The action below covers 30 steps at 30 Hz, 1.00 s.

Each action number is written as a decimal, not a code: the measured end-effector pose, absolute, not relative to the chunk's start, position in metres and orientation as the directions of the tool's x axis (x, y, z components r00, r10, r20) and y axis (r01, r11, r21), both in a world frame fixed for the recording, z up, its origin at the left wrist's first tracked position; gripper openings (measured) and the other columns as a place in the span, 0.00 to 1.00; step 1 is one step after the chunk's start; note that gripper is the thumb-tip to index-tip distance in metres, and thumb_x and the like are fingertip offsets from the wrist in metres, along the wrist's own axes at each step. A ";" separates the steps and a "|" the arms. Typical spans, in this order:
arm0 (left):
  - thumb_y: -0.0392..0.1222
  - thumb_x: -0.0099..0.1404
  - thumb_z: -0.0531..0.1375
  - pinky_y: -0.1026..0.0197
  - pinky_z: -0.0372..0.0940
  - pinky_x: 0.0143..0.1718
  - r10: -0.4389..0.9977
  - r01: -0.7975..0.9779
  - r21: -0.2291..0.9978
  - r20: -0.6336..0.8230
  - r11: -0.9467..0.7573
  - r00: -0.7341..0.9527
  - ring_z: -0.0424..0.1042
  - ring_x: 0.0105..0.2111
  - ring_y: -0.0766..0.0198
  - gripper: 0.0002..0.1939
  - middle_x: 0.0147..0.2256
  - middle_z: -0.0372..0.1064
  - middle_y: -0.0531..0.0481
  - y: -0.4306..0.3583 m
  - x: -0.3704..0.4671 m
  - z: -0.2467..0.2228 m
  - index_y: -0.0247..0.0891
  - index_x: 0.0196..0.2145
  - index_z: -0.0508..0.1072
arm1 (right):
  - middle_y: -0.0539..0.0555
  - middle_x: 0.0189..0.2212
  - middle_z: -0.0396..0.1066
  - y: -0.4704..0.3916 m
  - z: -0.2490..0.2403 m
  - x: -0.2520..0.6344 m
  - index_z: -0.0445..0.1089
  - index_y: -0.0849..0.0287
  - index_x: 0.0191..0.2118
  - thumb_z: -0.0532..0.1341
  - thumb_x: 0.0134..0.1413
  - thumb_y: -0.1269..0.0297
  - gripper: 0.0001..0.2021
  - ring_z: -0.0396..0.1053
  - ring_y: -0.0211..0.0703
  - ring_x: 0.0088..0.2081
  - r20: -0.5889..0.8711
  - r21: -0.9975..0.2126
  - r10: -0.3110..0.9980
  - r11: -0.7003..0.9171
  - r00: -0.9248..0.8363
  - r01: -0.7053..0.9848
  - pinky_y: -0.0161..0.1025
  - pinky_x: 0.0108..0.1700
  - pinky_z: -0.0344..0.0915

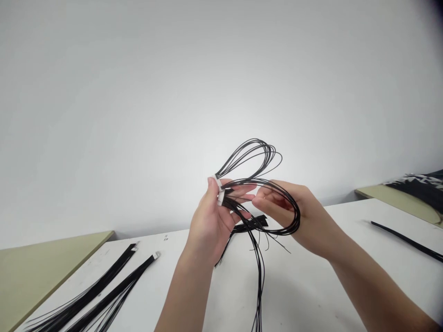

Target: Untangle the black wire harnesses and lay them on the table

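My left hand (pixel 209 226) is closed on a wire harness, with its white connectors (pixel 220 197) between thumb and fingers. Thin black wires (pixel 260 142) run out of the connectors in two large loops, one above the other. More loose wires (pixel 259 281) hang down below the hand toward the tabletop. My right hand (pixel 294 207) is closed beside the left fingertips, its thumb and forefinger pinched on a thin black wire from the lower connector. The lower loop passes in front of the right hand. Part of the wires is hidden behind the fingers.
On the white table (pixel 294 295), two bundles of black wires with white ends (pixel 114 288) lie at the left. Behind my hands rests another black bundle (pixel 258 222). A thin bundle (pixel 404 239) lies at the right. More dark wires (pixel 420 189) sit on a greenish board.
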State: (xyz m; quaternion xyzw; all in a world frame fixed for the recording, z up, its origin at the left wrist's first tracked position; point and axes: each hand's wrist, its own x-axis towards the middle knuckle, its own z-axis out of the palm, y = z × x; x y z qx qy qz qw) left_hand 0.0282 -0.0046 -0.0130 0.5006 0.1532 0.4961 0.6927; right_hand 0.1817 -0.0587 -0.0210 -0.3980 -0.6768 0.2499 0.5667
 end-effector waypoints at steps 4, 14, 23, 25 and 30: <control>0.53 0.70 0.49 0.63 0.67 0.27 0.839 -0.475 0.880 0.253 0.007 0.481 0.74 0.31 0.60 0.17 0.36 0.75 0.40 -0.004 0.027 -0.012 0.37 0.39 0.67 | 0.45 0.17 0.57 -0.057 -0.014 0.196 0.69 0.58 0.31 0.62 0.56 0.58 0.09 0.52 0.29 0.18 0.347 -0.938 0.937 0.346 -0.042 -0.033 0.29 0.19 0.50; 0.54 0.69 0.50 0.62 0.64 0.29 0.835 -0.464 0.882 0.199 0.075 0.513 0.66 0.25 0.65 0.16 0.24 0.62 0.52 -0.005 0.023 -0.009 0.39 0.35 0.66 | 0.52 0.33 0.68 -0.064 -0.007 0.212 0.75 0.51 0.38 0.60 0.55 0.62 0.08 0.62 0.34 0.20 0.516 -0.772 0.840 0.541 0.167 -0.333 0.33 0.16 0.58; 0.55 0.67 0.52 0.61 0.64 0.31 0.842 -0.427 0.902 0.175 0.071 0.510 0.64 0.26 0.65 0.16 0.26 0.56 0.53 -0.004 0.024 -0.010 0.39 0.35 0.67 | 0.49 0.30 0.63 -0.059 -0.008 0.209 0.75 0.44 0.36 0.57 0.62 0.55 0.09 0.65 0.34 0.31 0.629 -0.480 0.557 0.827 0.543 -0.294 0.34 0.36 0.68; 0.55 0.67 0.52 0.60 0.64 0.31 0.840 -0.409 0.910 0.168 0.069 0.515 0.64 0.26 0.65 0.16 0.26 0.56 0.53 -0.004 0.024 -0.010 0.39 0.35 0.67 | 0.47 0.22 0.60 -0.063 -0.009 0.210 0.75 0.40 0.40 0.59 0.60 0.56 0.07 0.59 0.33 0.21 0.659 -0.512 0.572 0.817 0.488 -0.266 0.34 0.26 0.65; 0.56 0.68 0.51 0.60 0.63 0.31 0.815 -0.367 0.929 0.182 0.040 0.550 0.63 0.27 0.65 0.17 0.26 0.57 0.52 -0.002 0.023 -0.012 0.39 0.34 0.67 | 0.46 0.17 0.62 -0.066 -0.020 0.204 0.77 0.50 0.35 0.64 0.53 0.71 0.07 0.55 0.32 0.18 0.852 -0.511 0.451 0.827 0.267 0.235 0.33 0.19 0.52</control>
